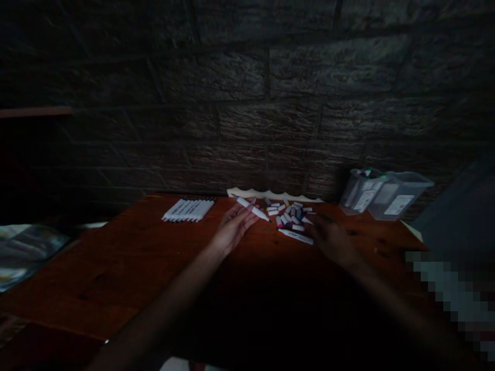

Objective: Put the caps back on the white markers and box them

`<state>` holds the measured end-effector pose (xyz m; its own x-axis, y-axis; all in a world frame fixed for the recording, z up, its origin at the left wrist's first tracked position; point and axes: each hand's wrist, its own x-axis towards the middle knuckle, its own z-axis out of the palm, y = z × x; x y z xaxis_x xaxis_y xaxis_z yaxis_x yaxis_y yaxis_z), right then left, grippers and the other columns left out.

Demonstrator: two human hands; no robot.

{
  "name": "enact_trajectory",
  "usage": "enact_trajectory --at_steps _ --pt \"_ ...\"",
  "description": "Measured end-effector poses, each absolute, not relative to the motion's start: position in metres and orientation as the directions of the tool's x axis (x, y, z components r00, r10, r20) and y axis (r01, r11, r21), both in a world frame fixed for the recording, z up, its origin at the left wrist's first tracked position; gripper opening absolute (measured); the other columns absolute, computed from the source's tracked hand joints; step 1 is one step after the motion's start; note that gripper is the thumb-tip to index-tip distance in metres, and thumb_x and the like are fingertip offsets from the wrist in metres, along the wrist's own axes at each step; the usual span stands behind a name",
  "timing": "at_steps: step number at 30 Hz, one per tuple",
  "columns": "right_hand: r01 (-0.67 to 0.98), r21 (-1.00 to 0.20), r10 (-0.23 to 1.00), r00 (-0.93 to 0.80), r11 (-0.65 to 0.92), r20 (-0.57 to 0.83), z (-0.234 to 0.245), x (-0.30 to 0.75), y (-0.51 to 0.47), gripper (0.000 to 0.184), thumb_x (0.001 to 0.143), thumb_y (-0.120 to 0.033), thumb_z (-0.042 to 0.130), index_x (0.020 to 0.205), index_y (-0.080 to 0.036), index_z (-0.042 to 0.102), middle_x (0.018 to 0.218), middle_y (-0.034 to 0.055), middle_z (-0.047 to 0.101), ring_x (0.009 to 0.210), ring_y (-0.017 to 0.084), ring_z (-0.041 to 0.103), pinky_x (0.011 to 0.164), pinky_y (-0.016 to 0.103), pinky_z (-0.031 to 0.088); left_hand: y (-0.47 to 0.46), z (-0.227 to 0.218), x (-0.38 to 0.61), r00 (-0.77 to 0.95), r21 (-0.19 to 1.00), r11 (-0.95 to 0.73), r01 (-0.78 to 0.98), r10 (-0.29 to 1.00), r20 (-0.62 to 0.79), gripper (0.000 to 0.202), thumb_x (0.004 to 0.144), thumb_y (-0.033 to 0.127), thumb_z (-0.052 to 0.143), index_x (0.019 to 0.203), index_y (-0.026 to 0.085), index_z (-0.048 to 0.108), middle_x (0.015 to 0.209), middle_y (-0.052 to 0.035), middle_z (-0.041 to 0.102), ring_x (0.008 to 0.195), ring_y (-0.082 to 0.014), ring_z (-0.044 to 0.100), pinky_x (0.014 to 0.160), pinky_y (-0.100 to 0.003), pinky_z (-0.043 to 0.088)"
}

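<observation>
My left hand [234,226] is closed around a white double-ended marker [251,208] above the table. The marker tilts down to the right, and its dark nib shows at the lower end. To its right lies a loose pile of marker caps [287,212], white with coloured ends. My right hand [328,234] is at the right edge of the pile, fingers bent in shadow, with a small white piece [307,220] at the fingertips. In front of the caps another white marker [296,236] lies on the table.
A row of white markers [188,209] lies side by side on the left of the wooden table [127,263]. Two clear plastic boxes [398,196] stand at the back right, one with some items inside. A pale scalloped strip [278,194] runs along the block wall [247,123].
</observation>
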<state>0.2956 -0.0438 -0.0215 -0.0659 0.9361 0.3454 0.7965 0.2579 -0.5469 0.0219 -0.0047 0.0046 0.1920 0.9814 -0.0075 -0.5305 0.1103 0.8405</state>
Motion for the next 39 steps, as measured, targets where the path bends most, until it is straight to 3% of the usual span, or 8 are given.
enact_trajectory --at_steps 4,7,11,19,27,32,35,39 --pt "0.628 -0.693 0.909 -0.057 0.355 0.413 -0.013 0.278 -0.059 0.029 0.095 -0.041 0.056 0.109 -0.02 0.07 0.102 0.0077 0.073 0.088 0.019 0.069 0.081 0.031 0.055 -0.008 0.01 0.023 0.215 0.816 0.139 -0.56 0.976 -0.018 0.028 0.087 0.009 0.069 0.114 0.012 0.069 0.114 -0.0107 0.075 0.106 -0.0154 0.072 0.096 -0.024 0.057" --pt "0.515 -0.751 0.897 -0.088 0.413 0.433 -0.004 0.265 -0.071 0.022 0.09 -0.038 0.063 0.104 -0.021 0.068 0.086 0.0025 0.07 0.072 0.014 0.063 0.067 0.025 0.051 -0.01 0.011 0.025 0.244 0.806 0.153 -0.572 0.97 -0.011 0.031 0.086 0.007 0.067 0.116 0.012 0.068 0.115 -0.0111 0.075 0.107 -0.0174 0.072 0.098 -0.026 0.057" --pt "0.416 -0.799 0.89 -0.06 0.435 0.453 0.004 0.256 -0.081 0.017 0.084 -0.029 0.068 0.098 -0.021 0.068 0.08 -0.0004 0.065 0.071 0.012 0.06 0.064 0.022 0.049 -0.012 0.009 0.027 0.263 0.785 0.169 -0.596 0.965 -0.008 0.038 0.085 0.006 0.065 0.121 0.014 0.067 0.108 -0.0092 0.077 0.102 -0.0177 0.074 0.097 -0.028 0.058" --pt "0.22 -0.898 0.92 -0.001 0.381 0.391 0.008 0.253 -0.083 0.021 0.082 -0.032 0.074 0.099 -0.024 0.067 0.089 -0.0008 0.07 0.08 0.012 0.064 0.071 0.023 0.05 -0.019 0.012 0.029 0.309 0.767 0.185 -0.614 0.951 0.018 0.05 0.082 0.004 0.063 0.131 0.016 0.064 0.111 -0.0098 0.077 0.11 -0.0211 0.072 0.1 -0.031 0.057" --pt "0.212 -0.937 0.937 0.154 0.278 0.313 0.012 0.263 -0.074 0.032 0.074 -0.044 0.081 0.092 -0.022 0.066 0.074 -0.0026 0.066 0.068 0.013 0.062 0.065 0.025 0.049 -0.018 0.014 0.03 0.31 0.758 0.204 -0.62 0.951 -0.002 0.038 0.085 0.005 0.061 0.121 0.012 0.068 0.113 -0.0115 0.076 0.109 -0.0215 0.072 0.104 -0.034 0.055" --pt "0.2 -0.957 0.95 0.189 0.212 0.25 0.007 0.273 -0.067 0.038 0.077 -0.052 0.075 0.098 -0.022 0.065 0.081 0.0022 0.072 0.082 0.019 0.069 0.077 0.031 0.054 -0.015 0.009 0.028 0.315 0.789 0.174 -0.589 0.949 0.025 0.024 0.086 0.011 0.067 0.109 0.012 0.071 0.106 -0.011 0.077 0.099 -0.019 0.075 0.096 -0.03 0.058" --pt "0.299 -0.924 0.945 0.148 0.237 0.29 -0.005 0.283 -0.061 0.035 0.083 -0.051 0.069 0.102 -0.022 0.065 0.089 0.0052 0.073 0.088 0.021 0.07 0.082 0.033 0.055 -0.014 0.007 0.026 0.344 0.813 0.157 -0.561 0.937 0.057 0.024 0.085 0.013 0.072 0.108 0.013 0.071 0.101 -0.0092 0.077 0.093 -0.0177 0.075 0.09 -0.029 0.059" --pt "0.571 -0.797 0.952 0.083 0.198 0.296 -0.02 0.307 -0.048 0.033 0.084 -0.046 0.065 0.104 -0.019 0.068 0.101 0.0088 0.074 0.09 0.022 0.07 0.083 0.036 0.055 -0.013 0.008 0.026 0.301 0.814 0.159 -0.559 0.953 0.02 0.02 0.082 0.017 0.077 0.101 0.013 0.072 0.09 -0.0059 0.077 0.081 -0.0139 0.073 0.079 -0.024 0.06"
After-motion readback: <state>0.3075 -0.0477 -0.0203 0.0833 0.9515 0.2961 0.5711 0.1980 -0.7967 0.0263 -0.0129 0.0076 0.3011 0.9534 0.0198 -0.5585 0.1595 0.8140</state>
